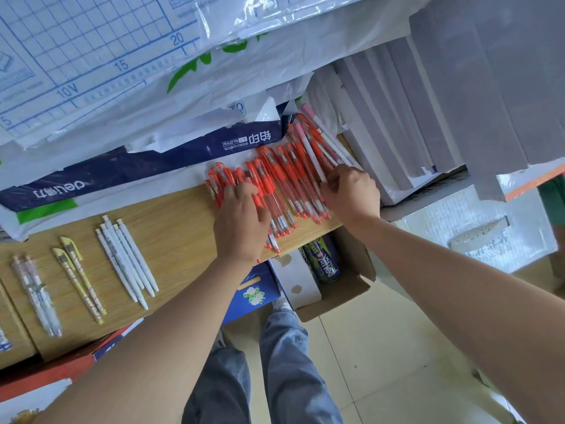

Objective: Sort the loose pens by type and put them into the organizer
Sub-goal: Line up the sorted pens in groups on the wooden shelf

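Note:
A heap of red gel pens [284,175] lies on the wooden shelf [180,221]. My left hand [241,224] rests on the heap's left part, fingers spread and bent over the pens. My right hand [351,191] touches the heap's right side, fingertips at several white and pink pens [321,142]. On the shelf to the left lie sorted groups: white pens [128,258], two yellow patterned pens [79,276] and clear pens [36,295]. No organizer shows.
Blue and white paper packs [128,172] and plastic-wrapped sheets [91,56] crowd the shelf's back. Grey folders [428,117] stand at the right. A cardboard box [339,283] with a can sits under the shelf's front edge, beside my legs.

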